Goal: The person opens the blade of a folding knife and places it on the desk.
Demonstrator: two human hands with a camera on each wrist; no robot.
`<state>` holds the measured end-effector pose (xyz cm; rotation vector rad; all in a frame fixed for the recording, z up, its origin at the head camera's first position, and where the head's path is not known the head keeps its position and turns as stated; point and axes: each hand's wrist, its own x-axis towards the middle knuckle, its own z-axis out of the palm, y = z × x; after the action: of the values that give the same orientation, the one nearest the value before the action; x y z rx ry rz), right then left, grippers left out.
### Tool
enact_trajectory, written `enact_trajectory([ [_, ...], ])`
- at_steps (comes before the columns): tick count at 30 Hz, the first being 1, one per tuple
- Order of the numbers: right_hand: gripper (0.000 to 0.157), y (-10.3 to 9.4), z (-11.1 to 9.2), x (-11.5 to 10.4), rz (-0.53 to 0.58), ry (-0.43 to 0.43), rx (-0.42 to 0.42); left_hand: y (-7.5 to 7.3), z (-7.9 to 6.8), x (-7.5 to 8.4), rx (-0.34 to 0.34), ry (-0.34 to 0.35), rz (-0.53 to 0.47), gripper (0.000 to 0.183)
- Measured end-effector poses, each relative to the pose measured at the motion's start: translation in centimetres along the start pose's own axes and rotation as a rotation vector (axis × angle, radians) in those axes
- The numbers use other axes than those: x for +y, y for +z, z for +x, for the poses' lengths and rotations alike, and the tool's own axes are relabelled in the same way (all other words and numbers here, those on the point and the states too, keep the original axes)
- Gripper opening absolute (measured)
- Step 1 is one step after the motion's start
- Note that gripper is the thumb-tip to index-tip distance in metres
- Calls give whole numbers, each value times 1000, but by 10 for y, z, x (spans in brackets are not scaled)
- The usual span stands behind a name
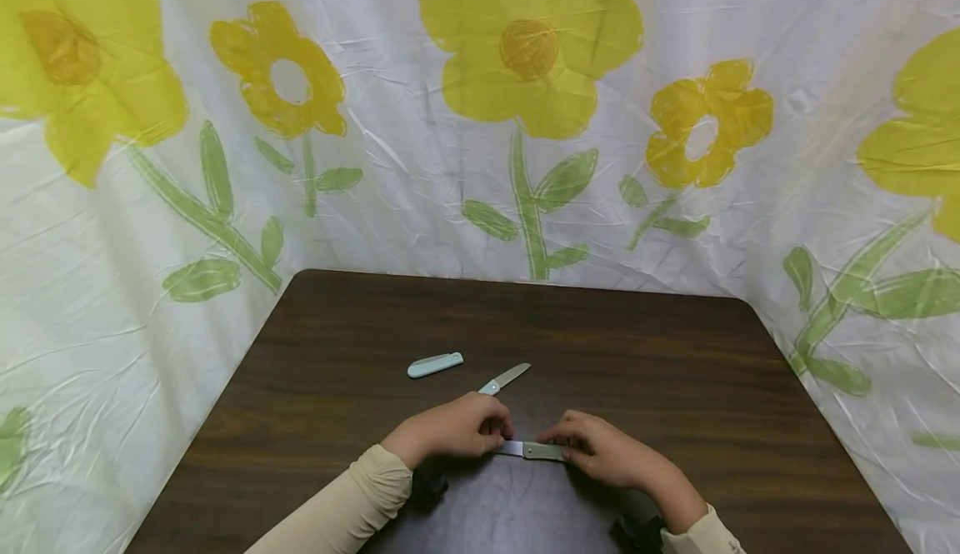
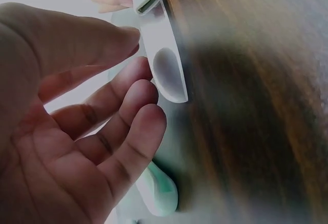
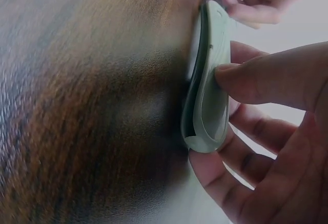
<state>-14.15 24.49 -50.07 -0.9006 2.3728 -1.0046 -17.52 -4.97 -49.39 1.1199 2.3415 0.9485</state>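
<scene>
Three folding knives (image 1: 436,365), green one (image 1: 542,451) unfolded, in right grip (image 1: 603,451)

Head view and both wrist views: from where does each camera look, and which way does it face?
Head: on the head, facing forward and down at the table and green-handled knife; left hand, right hand and sleeves show.
Left wrist: on that wrist, facing that knife's blade; both hands show.
Right wrist: on that wrist, facing the handle; both hands show.
Shared: head and left wrist views both show the blade.
</scene>
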Motion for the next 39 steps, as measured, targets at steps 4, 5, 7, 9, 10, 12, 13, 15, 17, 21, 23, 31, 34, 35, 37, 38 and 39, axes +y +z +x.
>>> enact_trajectory([
  [4, 35, 2, 0, 0, -8, -7, 12, -1, -1, -1, 4, 5, -8, 10],
  [5, 35, 2, 0, 0, -9, -8, 14, -1, -2, -1, 7, 11, -12, 10],
  [7, 35, 3, 1, 0, -16, -9, 20, -1, -3, -2, 15, 25, -18, 11],
  [9, 34, 4, 1, 0, -33, -19, 31, -2, -4, -4, 29, 39, -21, 12],
  [10, 34, 4, 1, 0, -42, -24, 37, -3, -5, -4, 37, 44, -25, 12],
  [12, 34, 4, 1, 0, -63, -35, 50, -5, -6, -5, 53, 48, -34, 12],
  [13, 34, 4, 1, -1, -71, -39, 55, -6, -6, -6, 63, 48, -42, 12],
  [15, 34, 3, 2, -1, -81, -43, 58, -7, -6, -8, 78, 44, -57, 11],
  [17, 33, 2, 3, -1, -87, -47, 57, -9, -7, -9, 96, 43, -71, 11],
  [21, 27, 0, 7, -2, -82, -64, 71, -12, -8, -12, 149, 53, -64, 11],
  [23, 24, 0, 10, -3, -57, -74, 89, -14, -9, -14, 181, 58, -53, 12],
  [31, 16, 2, 31, -4, -19, -108, 199, -14, -12, -23, 270, 34, -60, 13],
  [34, 14, 3, 39, -5, -46, -114, 258, -16, -13, -25, 310, 5, -74, 14],
  [35, 14, 2, 41, -5, -53, -114, 273, -17, -13, -26, 326, -11, -77, 14],
  [37, 14, 2, 45, -6, -63, -112, 300, -19, -15, -28, 360, -56, -65, 13],
  [38, 14, 1, 47, -7, -65, -109, 307, -21, -16, -28, 379, -79, -60, 12],
  [39, 14, 1, 49, -7, -68, -108, 312, -22, -17, -29, 403, -102, -46, 11],
])
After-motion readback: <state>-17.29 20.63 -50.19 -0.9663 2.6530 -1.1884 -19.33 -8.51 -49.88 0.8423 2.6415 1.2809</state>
